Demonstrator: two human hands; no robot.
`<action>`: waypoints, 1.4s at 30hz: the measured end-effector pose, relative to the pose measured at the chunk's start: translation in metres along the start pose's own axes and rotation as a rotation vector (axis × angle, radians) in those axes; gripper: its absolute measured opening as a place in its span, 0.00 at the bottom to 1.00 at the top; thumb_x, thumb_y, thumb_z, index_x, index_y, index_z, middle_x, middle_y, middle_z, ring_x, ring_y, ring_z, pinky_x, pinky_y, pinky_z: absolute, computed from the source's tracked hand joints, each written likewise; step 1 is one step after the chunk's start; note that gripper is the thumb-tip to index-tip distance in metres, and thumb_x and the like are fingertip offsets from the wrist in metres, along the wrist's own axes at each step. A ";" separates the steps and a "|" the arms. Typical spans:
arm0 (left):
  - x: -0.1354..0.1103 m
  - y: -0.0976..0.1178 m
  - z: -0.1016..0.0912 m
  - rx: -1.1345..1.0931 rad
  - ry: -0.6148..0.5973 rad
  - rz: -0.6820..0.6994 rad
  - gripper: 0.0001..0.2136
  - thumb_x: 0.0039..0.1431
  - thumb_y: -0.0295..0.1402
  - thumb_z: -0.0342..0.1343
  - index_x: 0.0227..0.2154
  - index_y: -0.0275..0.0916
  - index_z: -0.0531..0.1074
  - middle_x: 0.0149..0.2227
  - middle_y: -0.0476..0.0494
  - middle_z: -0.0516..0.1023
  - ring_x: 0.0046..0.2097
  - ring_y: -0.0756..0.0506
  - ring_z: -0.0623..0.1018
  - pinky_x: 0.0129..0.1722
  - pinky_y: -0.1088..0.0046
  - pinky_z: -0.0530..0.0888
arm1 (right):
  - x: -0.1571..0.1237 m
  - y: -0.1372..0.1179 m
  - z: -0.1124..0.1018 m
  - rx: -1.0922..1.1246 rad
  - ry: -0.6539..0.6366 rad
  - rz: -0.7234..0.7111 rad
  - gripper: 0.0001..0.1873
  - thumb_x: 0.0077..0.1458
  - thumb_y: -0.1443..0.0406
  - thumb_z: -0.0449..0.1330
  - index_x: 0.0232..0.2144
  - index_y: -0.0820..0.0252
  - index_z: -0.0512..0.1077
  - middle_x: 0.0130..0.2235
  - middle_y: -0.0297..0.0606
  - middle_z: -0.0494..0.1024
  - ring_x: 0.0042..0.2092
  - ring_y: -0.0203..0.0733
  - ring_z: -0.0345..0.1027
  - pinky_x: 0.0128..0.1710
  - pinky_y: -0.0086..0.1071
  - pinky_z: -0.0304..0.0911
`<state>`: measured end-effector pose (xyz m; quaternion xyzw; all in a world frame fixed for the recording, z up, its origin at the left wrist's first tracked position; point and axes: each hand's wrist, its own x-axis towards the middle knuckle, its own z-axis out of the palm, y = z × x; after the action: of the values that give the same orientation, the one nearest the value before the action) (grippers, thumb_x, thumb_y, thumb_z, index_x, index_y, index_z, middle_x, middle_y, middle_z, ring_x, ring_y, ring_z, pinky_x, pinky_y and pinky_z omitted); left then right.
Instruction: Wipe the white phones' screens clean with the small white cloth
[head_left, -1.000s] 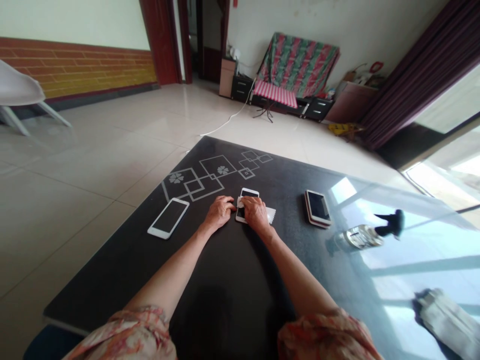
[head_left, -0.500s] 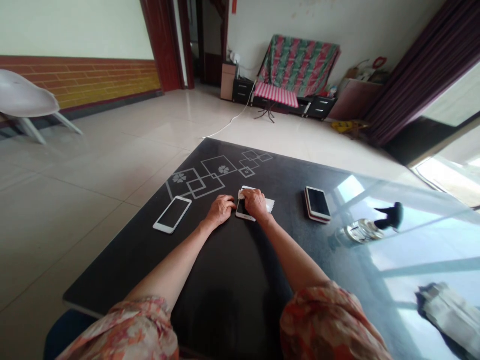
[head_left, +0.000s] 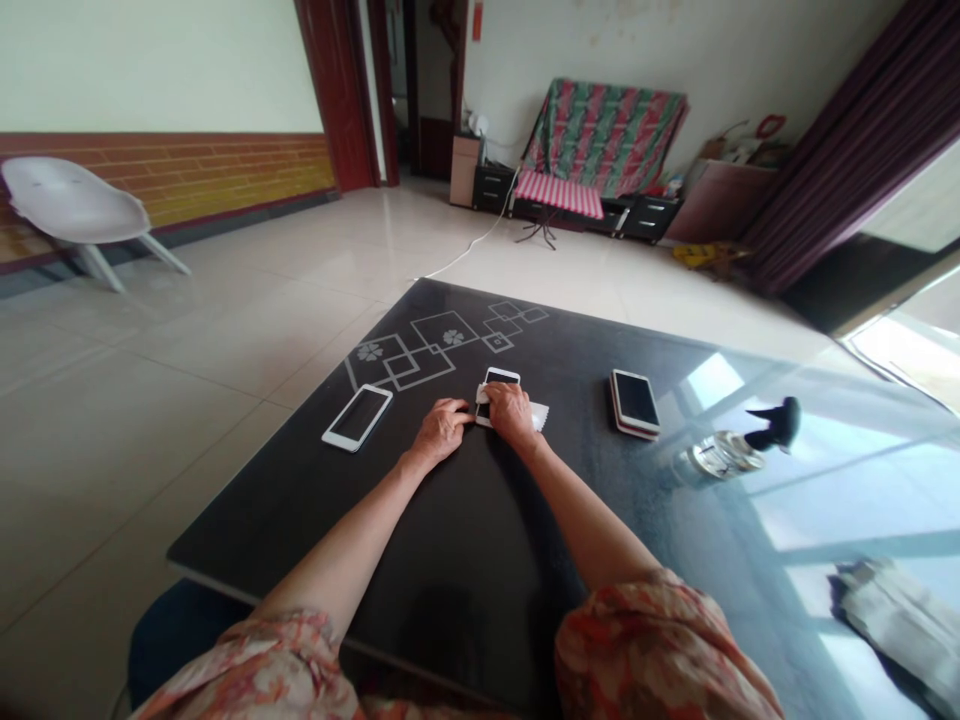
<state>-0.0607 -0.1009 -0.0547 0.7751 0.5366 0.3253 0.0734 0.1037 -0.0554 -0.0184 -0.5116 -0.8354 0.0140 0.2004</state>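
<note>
Flat on the dark table lies a white phone with a black screen. My right hand covers much of it, its fingers closed on a small white cloth pressed against the screen. One serrated edge of the cloth sticks out to the right of the hand. My left hand rests on the table at the phone's left side, thumb and forefinger apart, with a fingertip at the phone's edge. Farther left lies another white phone, screen up.
To the right are stacked phones and a clear spray bottle with a black trigger head. A crumpled grey cloth lies near the right edge. Beyond the table stand a white chair and a small striped table.
My right hand has shifted slightly up the phone with the cloth. My left hand stays by the phone's left edge. The camera view has turned slightly.
</note>
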 end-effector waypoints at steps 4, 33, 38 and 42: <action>0.000 0.000 0.001 0.000 0.014 0.002 0.20 0.51 0.16 0.47 0.37 0.44 0.80 0.46 0.45 0.76 0.50 0.45 0.71 0.55 0.64 0.70 | -0.017 -0.005 -0.005 0.005 -0.021 -0.023 0.18 0.60 0.69 0.48 0.46 0.55 0.73 0.50 0.38 0.74 0.47 0.44 0.63 0.45 0.34 0.56; 0.002 -0.001 0.000 -0.053 0.017 -0.026 0.19 0.52 0.17 0.49 0.33 0.45 0.81 0.44 0.48 0.78 0.48 0.46 0.72 0.53 0.65 0.70 | -0.018 -0.017 0.000 -0.021 -0.013 0.018 0.17 0.61 0.68 0.47 0.45 0.54 0.73 0.51 0.37 0.73 0.47 0.45 0.61 0.43 0.35 0.54; 0.001 -0.002 0.002 -0.068 0.011 -0.015 0.19 0.52 0.16 0.48 0.34 0.44 0.81 0.44 0.46 0.78 0.48 0.45 0.72 0.53 0.65 0.70 | -0.034 -0.022 -0.002 0.000 0.010 0.014 0.17 0.62 0.67 0.46 0.45 0.53 0.73 0.50 0.37 0.74 0.47 0.44 0.61 0.42 0.34 0.54; 0.000 -0.003 0.004 -0.078 0.028 -0.009 0.20 0.51 0.16 0.48 0.35 0.45 0.80 0.44 0.46 0.78 0.49 0.45 0.72 0.53 0.65 0.70 | -0.040 -0.021 -0.001 0.028 0.038 0.008 0.17 0.63 0.67 0.47 0.45 0.53 0.73 0.49 0.36 0.74 0.46 0.43 0.62 0.43 0.33 0.54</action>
<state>-0.0612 -0.0989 -0.0592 0.7646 0.5281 0.3563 0.0976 0.1021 -0.0998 -0.0260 -0.5121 -0.8293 0.0168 0.2231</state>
